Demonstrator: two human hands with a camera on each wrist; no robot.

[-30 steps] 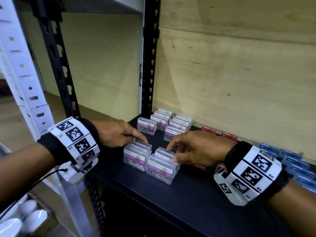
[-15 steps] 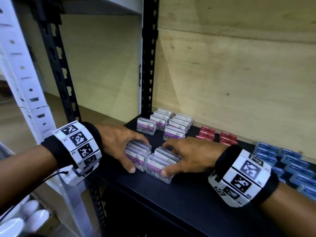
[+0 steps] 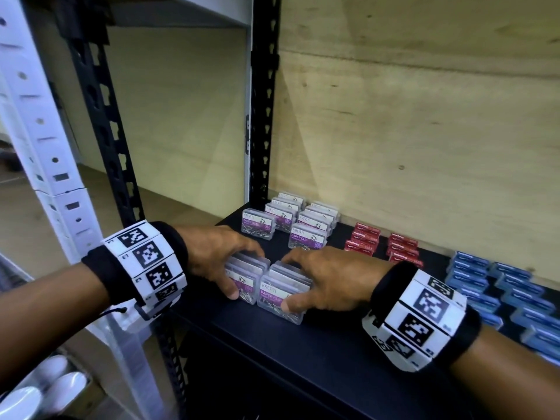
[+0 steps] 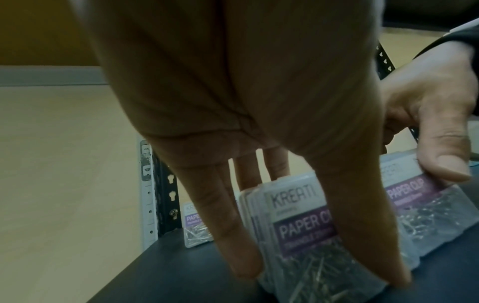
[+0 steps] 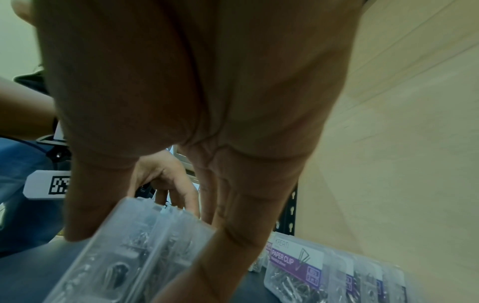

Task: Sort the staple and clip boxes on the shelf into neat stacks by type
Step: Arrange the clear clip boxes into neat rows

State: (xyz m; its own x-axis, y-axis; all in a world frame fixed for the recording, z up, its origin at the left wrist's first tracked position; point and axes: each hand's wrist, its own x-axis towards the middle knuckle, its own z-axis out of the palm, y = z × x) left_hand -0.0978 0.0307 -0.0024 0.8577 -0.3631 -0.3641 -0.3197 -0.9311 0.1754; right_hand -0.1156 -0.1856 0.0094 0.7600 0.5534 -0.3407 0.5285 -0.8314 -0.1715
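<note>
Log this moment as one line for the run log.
left hand: grips left batch of paper clip boxes | right hand: grips right batch | both batches on shelf | staple boxes untouched

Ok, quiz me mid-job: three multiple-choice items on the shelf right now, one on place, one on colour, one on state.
1. Where are the red boxes?
A. between the rear paper clip boxes and the blue boxes
B. at the shelf's front edge
C. under the left hand

2. What colour is the label band on the paper clip boxes?
A. green
B. purple
C. orange

3. What is the right hand doing?
A. hanging idle
B. pointing at the wall
C. gripping a bunch of paper clip boxes

Answers: A, red sits between clear and blue groups; B, the head view shows purple bands; C, thumb in front, fingers behind.
</note>
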